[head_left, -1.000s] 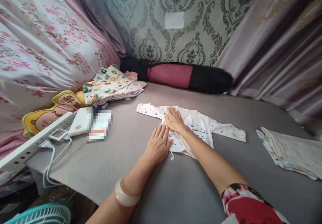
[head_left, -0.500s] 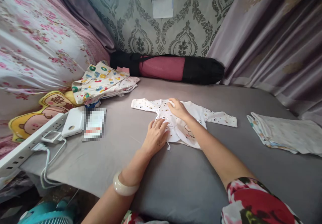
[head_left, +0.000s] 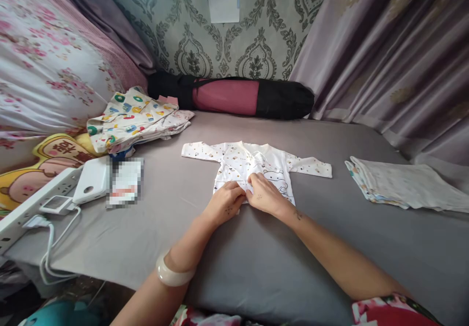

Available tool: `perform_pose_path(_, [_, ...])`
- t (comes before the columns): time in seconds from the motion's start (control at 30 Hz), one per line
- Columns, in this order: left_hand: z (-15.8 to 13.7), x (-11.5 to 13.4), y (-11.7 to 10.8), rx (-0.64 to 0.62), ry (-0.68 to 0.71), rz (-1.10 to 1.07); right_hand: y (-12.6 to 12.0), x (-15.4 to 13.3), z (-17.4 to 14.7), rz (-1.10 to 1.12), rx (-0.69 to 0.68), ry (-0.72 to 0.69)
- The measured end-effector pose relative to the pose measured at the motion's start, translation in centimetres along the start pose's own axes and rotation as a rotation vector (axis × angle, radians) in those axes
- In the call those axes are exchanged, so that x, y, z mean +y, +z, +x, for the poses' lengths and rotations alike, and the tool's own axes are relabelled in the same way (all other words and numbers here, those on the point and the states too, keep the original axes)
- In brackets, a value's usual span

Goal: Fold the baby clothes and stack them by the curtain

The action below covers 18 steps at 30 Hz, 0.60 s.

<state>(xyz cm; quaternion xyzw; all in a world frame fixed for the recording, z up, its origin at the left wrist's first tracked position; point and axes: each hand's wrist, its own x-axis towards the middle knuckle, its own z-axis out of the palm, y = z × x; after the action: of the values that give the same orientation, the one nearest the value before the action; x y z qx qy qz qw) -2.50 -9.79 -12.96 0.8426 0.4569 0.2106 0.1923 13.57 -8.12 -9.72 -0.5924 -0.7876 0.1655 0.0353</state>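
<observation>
A small white baby shirt (head_left: 252, 157) with a fine print and a line-drawn animal lies spread on the grey sheet, both long sleeves stretched out sideways. At its lower front edge my left hand (head_left: 227, 200) is closed, fingertips pinching the cloth. Close beside it, almost touching, my right hand (head_left: 266, 194) also pinches the front of the shirt near the hem. The fingers hide exactly which bit of cloth or tie is gripped. A pale bangle (head_left: 172, 272) sits on my left wrist.
Folded pale cloths (head_left: 403, 184) lie to the right. A pile of printed baby clothes (head_left: 135, 118) is at the back left, near a power strip (head_left: 40, 194), a white power bank (head_left: 91, 179) and a pixelated packet (head_left: 125, 182). A black and pink rolled bag (head_left: 227, 96) lies along the wall.
My right hand has come down from the shirt's neckline to the hem, meeting my left hand. The shirt's front now lies flatter, with its crossed neckline and animal drawing showing. The view has shifted slightly right.
</observation>
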Motion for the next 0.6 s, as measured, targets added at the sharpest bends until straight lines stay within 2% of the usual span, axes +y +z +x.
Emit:
perform_pose_path(0.13, [0.0, -0.2, 0.0, 0.004, -0.033, -0.072, 0.3, -0.4, -0.4, -0.088, 0.034, 0.023])
perform_pose_path(0.23, [0.1, 0.1, 0.0, 0.007, -0.063, -0.101, 0.1, 0.0, -0.3, -0.004, 0.066, 0.002])
perform_pose_path(0.37, [0.7, 0.7, -0.2, 0.063, -0.268, -0.165, 0.4, 0.2, -0.3, 0.132, 0.169, -0.073])
perform_pose_path(0.47, [1.7, 1.0, -0.6, 0.076, -0.425, -0.247, 1.3, -0.1, -1.1, 0.153, 0.169, -0.141])
perform_pose_path(0.6, [3.3, 1.1, -1.1, 0.046, -0.553, -0.283, 1.7, -0.1, -2.2, 0.251, 0.169, -0.301])
